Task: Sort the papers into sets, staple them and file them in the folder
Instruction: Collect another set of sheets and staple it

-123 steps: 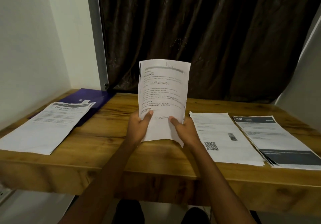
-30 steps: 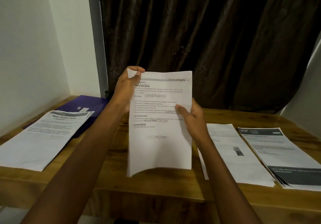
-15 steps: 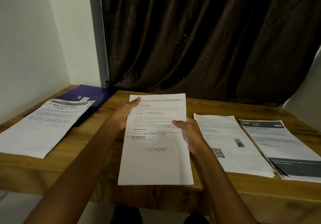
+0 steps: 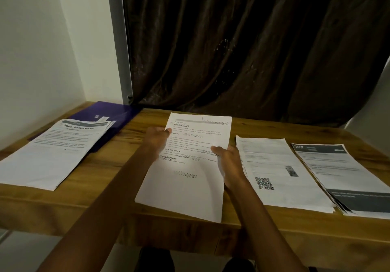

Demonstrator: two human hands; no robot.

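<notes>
gripping 1 printed sheet [image 4: 185, 170] (low over table [image 4: 105, 166]): left hand [image 4: 157, 138], right hand [image 4: 229, 164]

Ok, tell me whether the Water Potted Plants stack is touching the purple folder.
Touching. The head view shows the Water Potted Plants stack lying with its far right corner over the purple folder, covering part of it, with no gap between them.

Both arms are reaching forward; the left hand [image 4: 157, 138] and right hand [image 4: 229, 164] are each pinching, thumbs lying above the fingers.
</notes>
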